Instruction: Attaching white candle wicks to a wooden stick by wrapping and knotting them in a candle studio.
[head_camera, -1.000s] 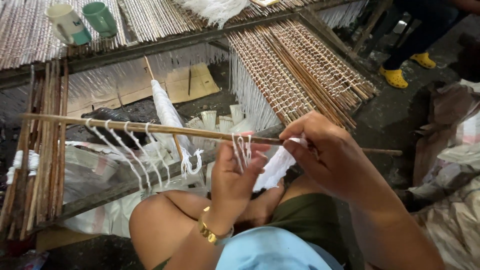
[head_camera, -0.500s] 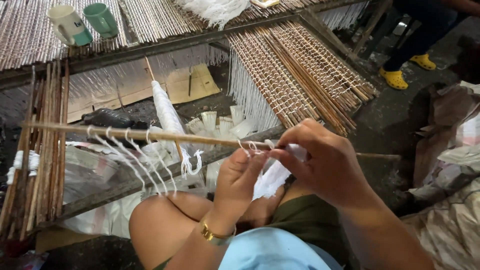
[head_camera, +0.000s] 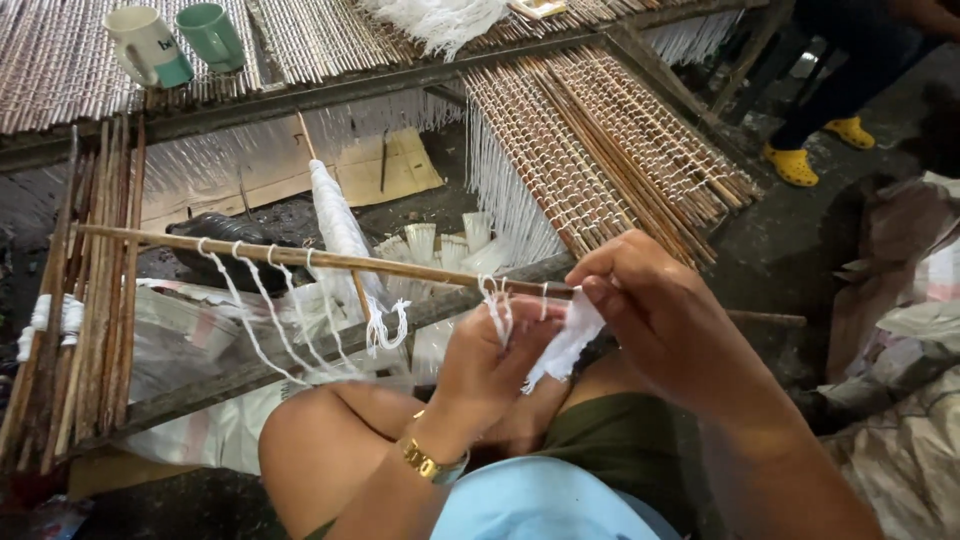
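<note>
Spanning the lap, thin brown stick (head_camera: 330, 260), level, hung with white thread loops (head_camera: 270, 310) along its left half. Right hand (head_camera: 665, 325) clamped on stick's right part, fingers curled tight. Left hand (head_camera: 490, 360) just below, pinching white thread tuft (head_camera: 555, 345) against stick. Flattened tan cardboard (head_camera: 385, 170) on ground beyond; white mug (head_camera: 145, 45) and green mug (head_camera: 212, 35) on far rack, upper left.

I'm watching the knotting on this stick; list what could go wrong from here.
1. The thin wooden stick is held only near one end by the right hand; its long free end could sag or swing.
2. The loose white string loops already hanging along it might slide or tangle.
3. The left hand works fine strands beside a white tuft; they could snag.
</note>
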